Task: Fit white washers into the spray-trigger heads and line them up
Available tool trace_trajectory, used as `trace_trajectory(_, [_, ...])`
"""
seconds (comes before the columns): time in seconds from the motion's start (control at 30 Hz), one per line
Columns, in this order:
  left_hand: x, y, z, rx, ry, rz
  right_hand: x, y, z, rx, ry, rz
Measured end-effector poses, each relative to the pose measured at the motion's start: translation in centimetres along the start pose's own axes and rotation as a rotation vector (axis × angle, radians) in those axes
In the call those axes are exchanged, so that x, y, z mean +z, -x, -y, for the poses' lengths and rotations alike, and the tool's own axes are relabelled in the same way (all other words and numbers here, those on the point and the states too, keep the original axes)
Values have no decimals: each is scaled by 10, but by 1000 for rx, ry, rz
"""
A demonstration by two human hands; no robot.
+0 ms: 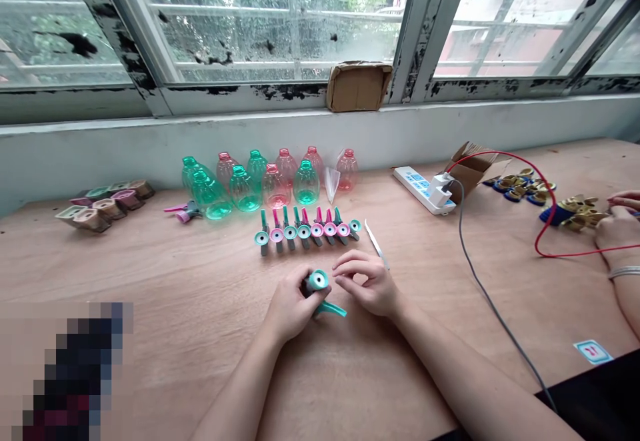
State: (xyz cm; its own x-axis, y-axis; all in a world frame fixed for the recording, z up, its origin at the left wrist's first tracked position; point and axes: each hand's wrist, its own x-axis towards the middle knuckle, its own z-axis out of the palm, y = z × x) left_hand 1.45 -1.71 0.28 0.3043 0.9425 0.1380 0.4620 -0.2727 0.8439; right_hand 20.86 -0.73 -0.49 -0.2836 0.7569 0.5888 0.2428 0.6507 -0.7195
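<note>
My left hand (293, 304) is closed around a teal spray trigger head (319, 280). Its round collar faces up and its curved lever points right, below my thumb. Beside the collar, my right hand (373, 284) has thumb and index finger bent together in a pinch; anything tiny between the tips is hidden. Just beyond my hands lies a row of teal and pink spray trigger heads (303, 230), collars toward me. White tweezers (376, 241) rest past my right hand. Green bottles (245, 190) and pink bottles (277, 188) stand behind the row.
At left lie several small clear-wrapped pieces (103, 208) and a loose pink-purple trigger head (187, 212). A power strip (424, 189), a grey cable (473, 261), a red cable (543, 228) and a cardboard box (470, 168) are at right. Another person's hand (617, 231) is near gold-and-blue parts (575, 213).
</note>
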Motion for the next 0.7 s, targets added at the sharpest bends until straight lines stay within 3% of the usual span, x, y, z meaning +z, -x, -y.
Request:
trace_trajectory(0.1, [-9, 1, 4, -38, 173, -73, -1, 0, -4, 41, 6, -99])
trace_trajectory(0.23, [-31, 3, 5, -81, 595, -172, 0, 0, -9, 72, 20, -79])
trace_trajectory(0.37, [-61, 1, 5, -26, 847, -468, 1, -1, -10, 86, 36, -37])
trace_trajectory(0.57, [-89, -13, 29, -52, 635, -1037, 1, 0, -12, 115, 51, 3])
trace_trajectory(0.63, [-92, -15, 43, -102, 555, -1142, 2, 0, -12, 127, 50, 21])
trace_trajectory(0.7, [-94, -13, 54, -154, 418, -1154, 2, 0, -12, 133, 53, 38])
